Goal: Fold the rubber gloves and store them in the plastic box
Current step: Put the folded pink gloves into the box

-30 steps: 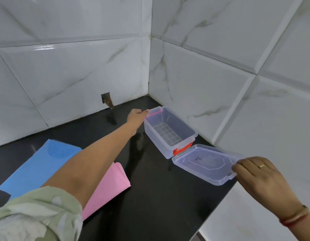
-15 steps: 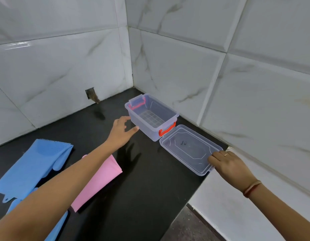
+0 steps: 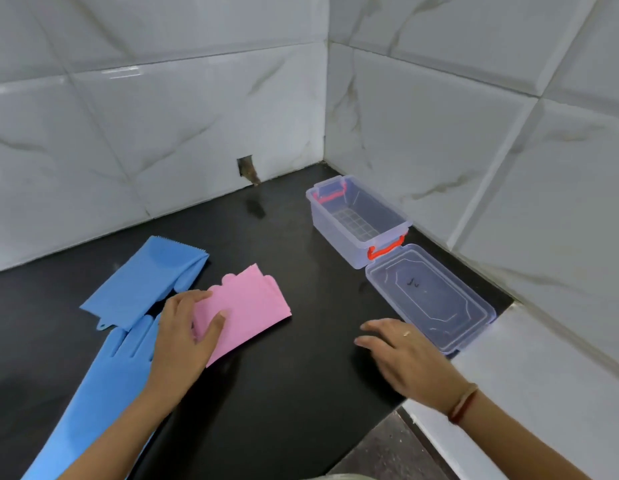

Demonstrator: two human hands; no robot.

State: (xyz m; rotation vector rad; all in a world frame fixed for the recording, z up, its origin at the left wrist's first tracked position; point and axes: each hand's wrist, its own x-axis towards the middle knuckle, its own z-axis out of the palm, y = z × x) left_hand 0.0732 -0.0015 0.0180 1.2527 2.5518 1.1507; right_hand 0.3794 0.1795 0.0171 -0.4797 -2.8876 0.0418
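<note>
I've got the left hand (image 3: 183,336) down on the near end of the pink glove (image 3: 247,308), fingers spread flat over it and the thumb pressing on top, not curled around anything. The pink glove lies folded on the black counter (image 3: 294,393), roughly mid-counter. Just left of it, one blue glove (image 3: 145,282) sits folded, and a second blue glove (image 3: 103,382) stretches out flat toward me, running under my left forearm. My right hand (image 3: 401,355) hovers low over the counter, fingers open and loosely extended, holding nothing; whether the fingertips touch the surface I can't tell. The plastic box (image 3: 356,220) stands open and empty near the tiled corner, red latches at both ends. Its clear lid (image 3: 429,296) lies flat on the counter, touching the box's near end, just beyond my right fingers.
</note>
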